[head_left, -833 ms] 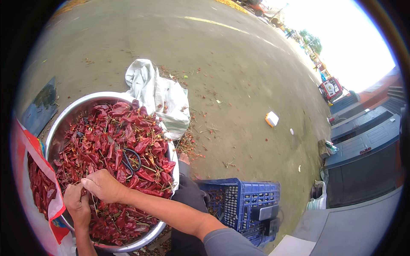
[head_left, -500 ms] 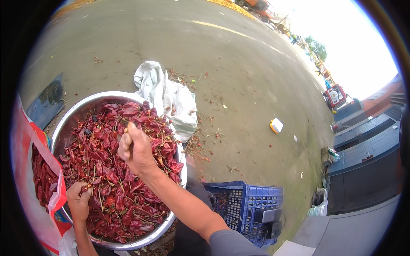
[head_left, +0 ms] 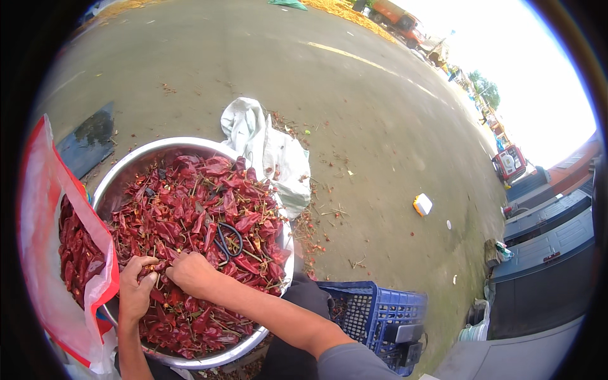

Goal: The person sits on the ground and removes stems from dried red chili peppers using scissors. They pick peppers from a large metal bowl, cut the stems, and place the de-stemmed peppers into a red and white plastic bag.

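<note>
A wide metal basin (head_left: 121, 166) is heaped with dried red chili peppers (head_left: 183, 212), many with pale stems. Low over the heap, toward its left side, my two hands nearly meet. My left hand (head_left: 136, 288) pinches a dried chili pepper (head_left: 152, 271) between thumb and fingers. My right hand (head_left: 192, 273) is closed just beside it, knuckles up; its fingertips are hidden, so what it grips cannot be made out. A pair of scissors with black loop handles (head_left: 229, 240) lies on the peppers beyond my right wrist, its blades not clearly visible.
At the left stands an open white-and-red bag (head_left: 47, 221) holding more peppers. A crumpled white sack (head_left: 278, 158) lies against the basin's far side, near scattered stems. A blue plastic crate (head_left: 392, 310) sits to the right. Farther off is a small white-and-orange box (head_left: 422, 204).
My right hand has come down from above the heap to beside my left hand. The black-handled scissors now show on the peppers. The whole view has shifted slightly.
</note>
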Available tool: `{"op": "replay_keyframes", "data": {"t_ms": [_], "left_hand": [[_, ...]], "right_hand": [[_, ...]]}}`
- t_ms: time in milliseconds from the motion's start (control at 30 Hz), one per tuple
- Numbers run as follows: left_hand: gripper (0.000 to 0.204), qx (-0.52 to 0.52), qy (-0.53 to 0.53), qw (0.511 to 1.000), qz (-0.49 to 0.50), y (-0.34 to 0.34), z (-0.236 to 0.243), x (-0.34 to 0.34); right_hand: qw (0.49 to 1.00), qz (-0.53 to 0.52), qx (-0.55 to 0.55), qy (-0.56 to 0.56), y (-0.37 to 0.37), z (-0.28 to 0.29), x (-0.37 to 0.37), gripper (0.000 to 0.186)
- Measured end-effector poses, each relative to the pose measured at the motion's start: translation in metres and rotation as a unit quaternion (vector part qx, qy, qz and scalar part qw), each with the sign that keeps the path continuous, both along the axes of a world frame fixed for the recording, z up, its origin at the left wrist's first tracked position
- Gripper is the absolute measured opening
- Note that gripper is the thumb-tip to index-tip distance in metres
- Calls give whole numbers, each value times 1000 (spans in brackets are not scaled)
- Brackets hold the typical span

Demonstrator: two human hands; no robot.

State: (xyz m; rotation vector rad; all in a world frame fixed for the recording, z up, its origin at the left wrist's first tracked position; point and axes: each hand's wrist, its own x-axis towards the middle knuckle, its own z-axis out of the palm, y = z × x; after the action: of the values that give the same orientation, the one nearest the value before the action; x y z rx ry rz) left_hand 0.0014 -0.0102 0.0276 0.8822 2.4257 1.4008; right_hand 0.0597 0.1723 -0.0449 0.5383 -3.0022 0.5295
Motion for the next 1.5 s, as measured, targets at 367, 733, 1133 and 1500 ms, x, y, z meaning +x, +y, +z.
{"op": "replay_keyframes", "data": {"t_ms": [367, 733, 1133, 1500], "left_hand": [[11, 32, -134, 985, 101, 1, -4, 0], [26, 66, -121, 984, 114, -6, 3, -5], [46, -14, -36, 995, 93, -4, -7, -8], [62, -114, -16, 993, 32, 5, -1, 4]], "right_hand": [[996, -8, -35, 80, -14, 3, 3, 12], [903, -258, -340, -50, 4, 37, -15, 22], [926, -91, -364, -44, 2, 44, -1, 29], [927, -80, -365, -32, 5, 46, 1, 20]]}}
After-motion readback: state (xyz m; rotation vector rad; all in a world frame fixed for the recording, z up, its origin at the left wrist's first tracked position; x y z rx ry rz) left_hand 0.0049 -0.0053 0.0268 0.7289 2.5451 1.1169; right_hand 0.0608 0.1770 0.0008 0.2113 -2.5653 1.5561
